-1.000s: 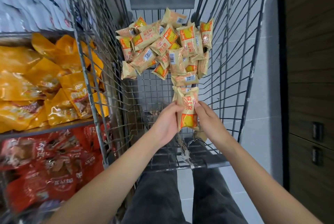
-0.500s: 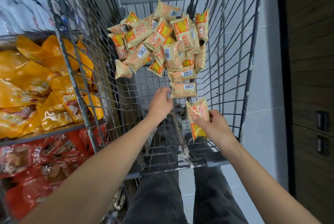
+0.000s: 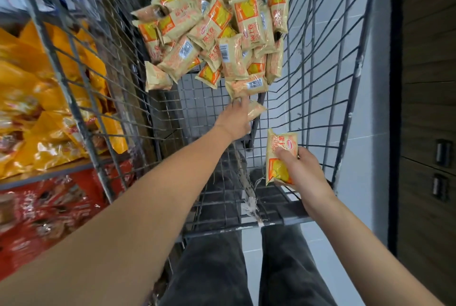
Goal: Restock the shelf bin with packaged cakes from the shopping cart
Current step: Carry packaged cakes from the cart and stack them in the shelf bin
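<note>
Packets of cake (image 3: 217, 34) lie heaped at the far end of the shopping cart (image 3: 320, 63), tumbled at every angle, some label up and some barcode up, so no common direction runs through the pile. Each looks a light, soft thing: a crinkly film pillow with a little air and a spongy cake inside, likely slippery on its faces and easy to crush, so a gentle pinch across the short width or by a sealed end should serve better than a squeeze in the middle. The right hand (image 3: 299, 170) grips one packet (image 3: 278, 157) low on its right edge, thumb curled over the front, near the cart's near right corner; that packet stands roughly upright, long axis running away from the person, printed face toward the camera. The left hand (image 3: 235, 118) reaches to the pile's near edge, fingers closing on a loose packet (image 3: 256, 109) mostly hidden beneath them; its long axis seems to lie crosswise, pointing right, though little shows. Yellow bags (image 3: 49, 108) fill the shelf (image 3: 61, 172) at left, beyond the cart's wire side.
</note>
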`<state>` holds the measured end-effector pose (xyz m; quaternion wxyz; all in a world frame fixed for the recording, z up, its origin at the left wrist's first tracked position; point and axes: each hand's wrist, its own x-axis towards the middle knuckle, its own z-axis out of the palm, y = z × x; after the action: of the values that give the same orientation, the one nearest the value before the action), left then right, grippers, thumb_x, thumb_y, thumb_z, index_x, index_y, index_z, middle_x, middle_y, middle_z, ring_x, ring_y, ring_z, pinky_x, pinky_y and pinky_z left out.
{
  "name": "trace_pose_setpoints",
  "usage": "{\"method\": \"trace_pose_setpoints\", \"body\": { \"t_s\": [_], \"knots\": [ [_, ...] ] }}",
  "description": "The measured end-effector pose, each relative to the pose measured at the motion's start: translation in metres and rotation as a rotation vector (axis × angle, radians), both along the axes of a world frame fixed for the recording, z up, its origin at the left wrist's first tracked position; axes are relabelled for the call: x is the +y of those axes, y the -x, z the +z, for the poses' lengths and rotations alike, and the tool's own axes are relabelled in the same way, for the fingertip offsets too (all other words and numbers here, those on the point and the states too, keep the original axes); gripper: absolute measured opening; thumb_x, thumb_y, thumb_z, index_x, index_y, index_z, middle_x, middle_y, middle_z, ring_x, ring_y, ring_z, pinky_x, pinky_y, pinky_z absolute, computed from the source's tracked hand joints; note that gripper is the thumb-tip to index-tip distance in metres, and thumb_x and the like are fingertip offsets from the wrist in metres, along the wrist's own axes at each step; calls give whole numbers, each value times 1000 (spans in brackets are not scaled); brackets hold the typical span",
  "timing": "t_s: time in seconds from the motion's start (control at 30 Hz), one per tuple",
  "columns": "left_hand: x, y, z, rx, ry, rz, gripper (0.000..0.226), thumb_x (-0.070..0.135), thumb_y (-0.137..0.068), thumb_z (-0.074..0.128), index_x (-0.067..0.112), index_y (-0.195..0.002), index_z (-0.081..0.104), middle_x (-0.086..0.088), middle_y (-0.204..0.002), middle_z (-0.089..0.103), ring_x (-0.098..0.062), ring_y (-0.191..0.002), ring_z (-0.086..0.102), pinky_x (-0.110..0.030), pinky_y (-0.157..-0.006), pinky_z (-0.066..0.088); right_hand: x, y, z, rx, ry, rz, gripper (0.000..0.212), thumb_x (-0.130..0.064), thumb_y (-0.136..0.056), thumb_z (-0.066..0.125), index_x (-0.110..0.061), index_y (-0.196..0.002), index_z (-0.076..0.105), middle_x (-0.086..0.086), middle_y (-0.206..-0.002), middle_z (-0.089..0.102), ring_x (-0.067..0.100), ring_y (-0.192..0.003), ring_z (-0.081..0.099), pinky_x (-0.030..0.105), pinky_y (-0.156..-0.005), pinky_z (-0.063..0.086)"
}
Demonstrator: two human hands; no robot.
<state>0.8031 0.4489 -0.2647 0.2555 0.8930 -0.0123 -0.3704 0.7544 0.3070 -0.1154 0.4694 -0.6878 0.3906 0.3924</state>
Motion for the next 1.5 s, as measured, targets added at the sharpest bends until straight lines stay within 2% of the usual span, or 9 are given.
{"method": "trace_pose_setpoints", "body": {
  "t_s": [0.13, 0.27, 0.33, 0.5, 0.7, 0.93, 1.1, 1.33, 1.5],
  "knots": [
    [4, 0, 40, 466, 451, 909, 39, 11, -93, 42, 14, -131, 35, -10, -118, 55, -23, -86, 59, -32, -64, 50, 3, -3, 4, 7, 3, 1, 16, -31, -93, 55, -22, -106, 56, -3, -95, 66, 15, -88, 65, 37, -83, 53],
    [14, 11, 95, 582, 830, 1230, 31, 19, -98, 38, 10, -128, 46, -13, -114, 60, -19, -84, 62, -29, -61, 52, 5, -3, 12, -7, -5, -4, 8, -26, -93, 54, -25, -101, 55, -2, -96, 66, 14, -85, 65, 35, -80, 53],
    [19, 19, 119, 567, 948, 1203, 35, 35, -96, 43, 13, -123, 50, -4, -106, 67, -13, -82, 67, -26, -63, 54, 6, -5, 16, -17, -12, -7, 12, -26, -94, 54, -23, -105, 56, -2, -96, 66, 15, -85, 65, 36, -80, 54],
    [18, 28, 146, 493, 863, 1144, 21, 25, -94, 52, 18, -113, 51, -13, -116, 65, -30, -105, 63, -48, -93, 50, 7, -12, 26, -57, -26, -22, 22, -24, -95, 50, -21, -116, 54, -2, -102, 65, 13, -90, 64, 32, -77, 53],
    [32, 27, 161, 326, 788, 857, 16, 27, -92, 57, 32, -107, 55, 7, -106, 67, -10, -92, 67, -28, -75, 56, 6, -16, 33, -92, -49, -73, 26, -17, -96, 45, -25, -120, 51, -9, -99, 62, 7, -85, 63, 22, -60, 49],
    [74, -4, 185, 256, 509, 301, 16, 33, -81, 70, 41, -90, 60, 26, -93, 65, 7, -83, 63, -28, -73, 58, 1, -12, 40, -186, -126, 7, 51, -17, -97, 48, -39, -142, 34, -7, -122, 58, 13, -93, 65, 23, -54, 54],
    [57, -16, 194, 291, 514, 28, 14, 33, -80, 71, 42, -88, 65, 29, -87, 62, 12, -81, 56, -5, -67, 42, 3, -19, 38, -41, -268, 69, 29, -39, -100, 36, -40, -124, 52, -12, -91, 72, 9, -77, 70, 26, -56, 54],
    [43, -21, 186, 183, 596, -55, 26, 23, -81, 72, 17, -106, 70, 10, -94, 45, 13, -76, 44, -4, -67, 33, -7, -25, 41, 80, -488, 189, 69, -89, -65, 26, -49, -112, 58, -5, -104, 72, 13, -94, 69, 31, -71, 57],
    [35, -14, 183, 243, 711, 129, 28, 7, -90, 58, 23, -114, 54, 15, -105, 47, 3, -93, 48, -13, -82, 41, -9, -21, 42, 111, -587, 109, 55, -59, -74, 56, -32, -122, 56, 0, -108, 71, 15, -96, 68, 32, -72, 56]
  ]
}}
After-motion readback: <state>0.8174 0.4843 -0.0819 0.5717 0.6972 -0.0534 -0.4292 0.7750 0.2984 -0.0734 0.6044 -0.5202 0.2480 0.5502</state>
